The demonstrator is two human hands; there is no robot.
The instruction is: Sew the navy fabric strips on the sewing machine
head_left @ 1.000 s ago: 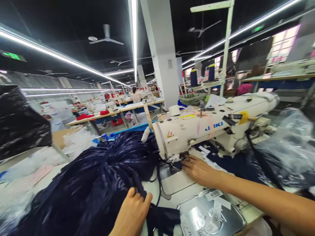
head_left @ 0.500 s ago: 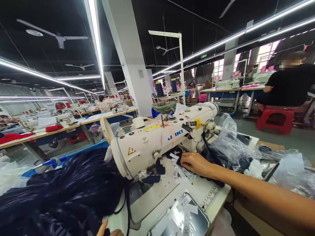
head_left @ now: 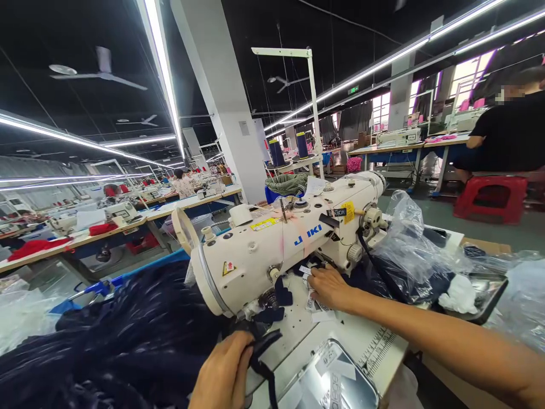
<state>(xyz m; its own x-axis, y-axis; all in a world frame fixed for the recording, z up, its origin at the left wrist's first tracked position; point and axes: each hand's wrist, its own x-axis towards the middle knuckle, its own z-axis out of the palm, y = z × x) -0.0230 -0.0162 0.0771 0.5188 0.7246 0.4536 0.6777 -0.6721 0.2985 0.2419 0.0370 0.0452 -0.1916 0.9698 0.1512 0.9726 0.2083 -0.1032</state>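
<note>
White surface (head_left: 347, 328) under the work. Navy fabric heap (head_left: 128, 341) takes the lower left, folds blurred. Off-white sewing machine (head_left: 264, 255) runs across the middle. Clear plastic bag (head_left: 402, 227) bunched to its right. Shiny metal tray (head_left: 361, 392) at the bottom, printed tags lying in it.

Left hand (head_left: 225, 363) is the change: up from the bottom edge, now just beside the machine's front end. Grip narrow, closed on a navy strip (head_left: 266, 372); loose end droops toward the tray. Small navy pieces (head_left: 283, 292) lie between the hands. Right hand (head_left: 330, 288) stays put, fingers down on loose white labels (head_left: 322, 316) beneath the machine arm; can't tell whether that grip pinches one. Judgement: strip and labels are now both close to the stitching spot, one hand on each.
</note>
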